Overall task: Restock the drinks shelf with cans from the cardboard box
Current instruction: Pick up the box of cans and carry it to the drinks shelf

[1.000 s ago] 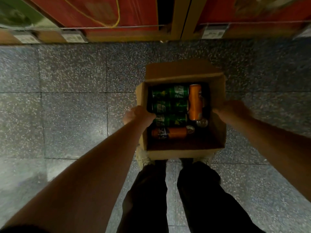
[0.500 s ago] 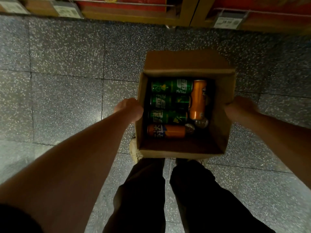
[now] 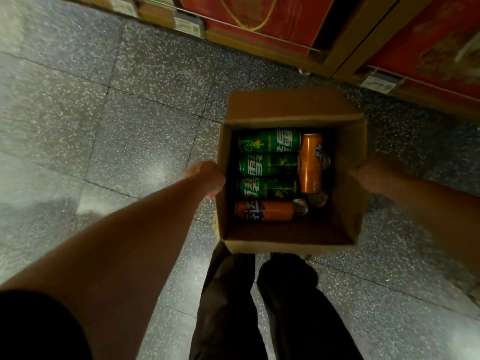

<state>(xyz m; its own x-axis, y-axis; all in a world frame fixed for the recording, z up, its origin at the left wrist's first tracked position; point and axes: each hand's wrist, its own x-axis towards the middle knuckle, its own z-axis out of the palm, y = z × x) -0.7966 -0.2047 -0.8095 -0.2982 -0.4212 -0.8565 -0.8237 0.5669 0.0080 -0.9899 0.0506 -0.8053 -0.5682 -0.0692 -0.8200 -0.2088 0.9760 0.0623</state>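
Note:
An open cardboard box (image 3: 291, 110) hangs in front of my legs, carried between both hands. My left hand (image 3: 206, 178) grips its left wall from outside and my right hand (image 3: 371, 174) grips its right wall. Inside lie three green cans (image 3: 268, 165) side by side. One orange can (image 3: 265, 210) lies below them and another orange can (image 3: 310, 162) lies along their right ends. The top of one more can (image 3: 319, 199) shows beside it.
A low wooden shelf edge (image 3: 259, 41) with price tags (image 3: 187, 25) runs across the top, with red cartons (image 3: 285, 14) on it. Speckled grey floor tiles (image 3: 130, 126) spread to the left and right. My dark trouser legs (image 3: 259, 307) stand below the box.
The view has swung so the shelf edge now runs diagonally and lies closer at the upper right. The box stays between both hands with its cans unmoved.

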